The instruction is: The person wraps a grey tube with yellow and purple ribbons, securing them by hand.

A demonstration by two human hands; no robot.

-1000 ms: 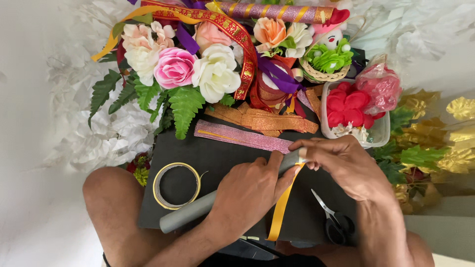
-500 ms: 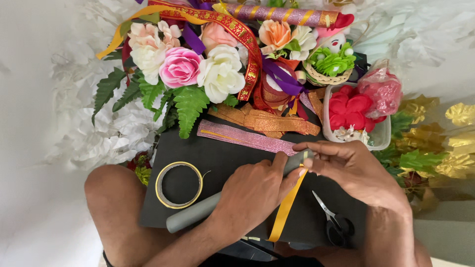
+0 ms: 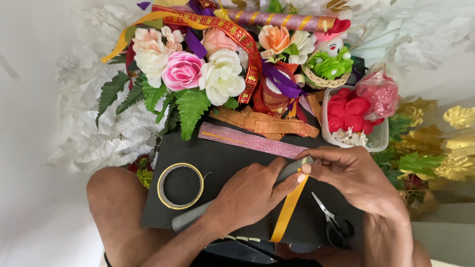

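A grey rod point(image 3: 190, 219) lies slanted across a black sheet point(image 3: 222, 153) on my lap. My left hand point(image 3: 247, 195) grips the rod near its upper end. My right hand point(image 3: 354, 175) pinches the rod's tip together with the top of an orange ribbon point(image 3: 287, 210). The ribbon hangs down from that tip over the black sheet. A roll of tape point(image 3: 180, 185) lies left of my left hand. Small scissors point(image 3: 334, 222) lie under my right wrist.
Artificial flowers point(image 3: 198, 74), fern leaves point(image 3: 190, 106), ribbons and a pink glitter strip point(image 3: 252, 141) crowd the far side. A clear tub with red petals point(image 3: 349, 116) stands at the right. White leaves point(image 3: 94, 138) lie left, gold leaves point(image 3: 455, 143) right. My bare knee point(image 3: 114, 198) shows below.
My hands and the rod have stayed nearly in place. My right fingers have shifted slightly at the rod's tip, with the orange ribbon still held there.
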